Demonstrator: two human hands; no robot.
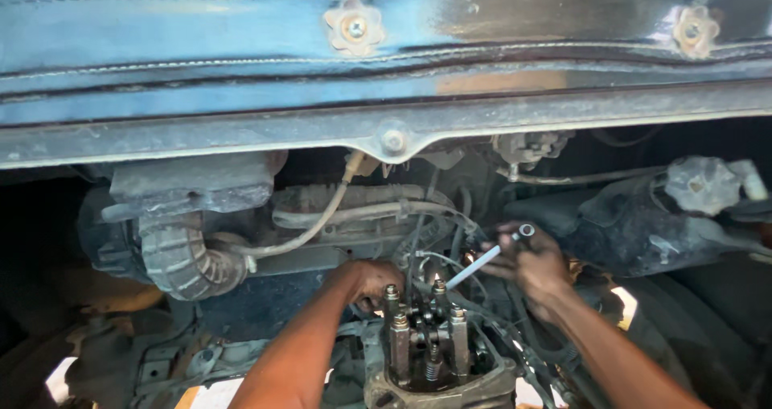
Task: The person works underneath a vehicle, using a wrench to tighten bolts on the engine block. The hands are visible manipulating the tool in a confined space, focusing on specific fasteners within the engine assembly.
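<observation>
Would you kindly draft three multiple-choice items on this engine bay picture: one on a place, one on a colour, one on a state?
1. Where does the ribbed grey rubber hose lie?
A. Left of both hands
B. Right of both hands
C. Between the hands

2. What colour is the painted metal body panel across the top?
A. Red
B. Blue
C. White

3. What is the right hand doing?
A. Hanging empty
B. Gripping a slim silver ring spanner
C. Resting flat on the panel

Answers: 1 A, the hose sits left of the left hand. 2 B, the panel shows blue. 3 B, the fingers close round the spanner's shaft.
</observation>
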